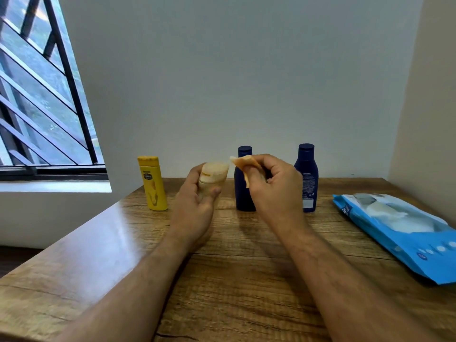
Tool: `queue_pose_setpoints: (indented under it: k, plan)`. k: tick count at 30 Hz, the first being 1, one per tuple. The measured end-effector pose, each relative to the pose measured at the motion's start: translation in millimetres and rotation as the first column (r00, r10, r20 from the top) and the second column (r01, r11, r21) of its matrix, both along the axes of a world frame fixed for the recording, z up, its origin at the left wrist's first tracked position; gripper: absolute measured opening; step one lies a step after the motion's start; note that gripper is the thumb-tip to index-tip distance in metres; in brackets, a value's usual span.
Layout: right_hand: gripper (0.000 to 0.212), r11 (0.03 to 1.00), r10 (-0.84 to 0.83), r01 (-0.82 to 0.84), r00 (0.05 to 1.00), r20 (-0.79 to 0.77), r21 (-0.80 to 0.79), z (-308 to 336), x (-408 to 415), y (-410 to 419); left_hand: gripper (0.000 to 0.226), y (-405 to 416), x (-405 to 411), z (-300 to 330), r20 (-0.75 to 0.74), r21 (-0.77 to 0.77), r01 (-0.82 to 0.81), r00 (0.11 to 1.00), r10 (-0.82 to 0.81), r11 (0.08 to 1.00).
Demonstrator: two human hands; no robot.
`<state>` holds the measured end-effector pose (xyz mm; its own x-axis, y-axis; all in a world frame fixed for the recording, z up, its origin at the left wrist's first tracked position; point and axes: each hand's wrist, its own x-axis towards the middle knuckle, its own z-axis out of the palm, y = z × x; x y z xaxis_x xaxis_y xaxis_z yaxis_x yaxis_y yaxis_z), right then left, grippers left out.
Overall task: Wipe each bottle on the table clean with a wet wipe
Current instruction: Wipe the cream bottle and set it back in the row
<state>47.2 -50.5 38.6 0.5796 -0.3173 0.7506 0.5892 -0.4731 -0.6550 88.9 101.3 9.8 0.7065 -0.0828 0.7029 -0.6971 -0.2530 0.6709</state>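
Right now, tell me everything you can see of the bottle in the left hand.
The pale bottle is small, cream to light orange, and looks like plastic, with a flat, wide cap end tilted up and to the right. The left hand holds it above the wooden table, its fingers wrapped around the body. The wipe in the right hand sits just beside the cap.

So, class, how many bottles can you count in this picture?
4: a yellow bottle standing at the left, a cream bottle held in the left hand, and two dark blue bottles standing behind the right hand.

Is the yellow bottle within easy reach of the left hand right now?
Probably not yet: the left hand is full, gripping the beige bottle. The yellow bottle stands just beside it, path clear.
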Motion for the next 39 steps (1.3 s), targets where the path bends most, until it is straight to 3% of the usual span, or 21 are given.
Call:
queue_pose_setpoints:
  k: [8,13,17,22,26,30,35,39]
  plan:
    - [0.021,0.965,0.006,-0.01,1.0,-0.016,-0.263,-2,-6,11,0.044,1,-1,-2,0.069,0.036,0.005,0.998,-0.007,0.999]
    - [0.025,0.891,0.002,0.0,1.0,0.003,-0.454,1,-12,15,0.033,2,-1,-2,0.094,0.06,-0.008,0.996,0.003,0.998]
    - [0.02,0.956,-0.033,0.059,0.995,0.097,-0.286,9,-13,11,0.034,-1,-1,-1,0.092,-0.003,-0.007,0.996,0.007,1.0]
    - [0.013,0.987,-0.151,0.151,0.988,0.011,-0.056,9,-8,3,0.041,-2,0,-2,0.091,-0.023,-0.034,0.995,0.036,0.999]
    - [0.014,0.972,-0.119,0.134,0.989,0.087,-0.191,8,-15,10,0.04,-3,2,0,0.137,-0.042,-0.085,0.987,0.09,0.995]
    - [0.017,0.896,-0.068,0.104,0.993,0.097,-0.431,2,-14,21,0.037,-1,2,-3,0.165,0.065,-0.11,0.981,0.098,0.992]
    - [0.016,0.912,-0.142,0.14,0.99,0.023,-0.385,2,-10,13,0.042,-1,4,-2,0.172,0.058,-0.107,0.98,0.096,0.993]
    - [0.02,0.87,-0.033,0.016,0.999,-0.027,-0.492,0,-16,22,0.041,2,6,-5,0.201,0.102,-0.138,0.973,0.115,0.985]
